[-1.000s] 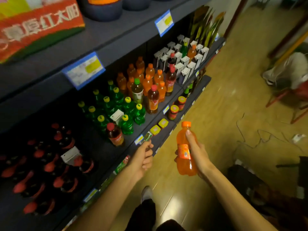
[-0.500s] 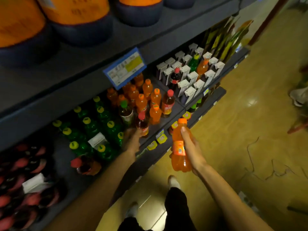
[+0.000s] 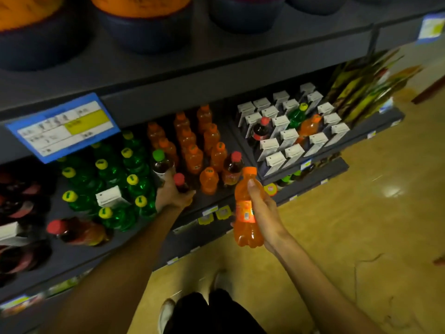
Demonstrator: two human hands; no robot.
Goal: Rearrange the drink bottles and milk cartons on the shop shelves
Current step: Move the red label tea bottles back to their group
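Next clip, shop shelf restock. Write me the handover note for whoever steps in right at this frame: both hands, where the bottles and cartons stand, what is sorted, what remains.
Left hand: on the middle shelf, fingers curled round a dark red-capped bottle between the green and orange groups.
Right hand: holds an orange soda bottle upright in front of the shelf edge.
Done: the green bottles and orange bottles mostly stand in their own groups.
Left: shelve the held orange soda; pull a dark green-capped bottle from among them, a milk carton out of the greens, and three stray bottles out of the milk cartons; a red-capped bottle lies on its side.
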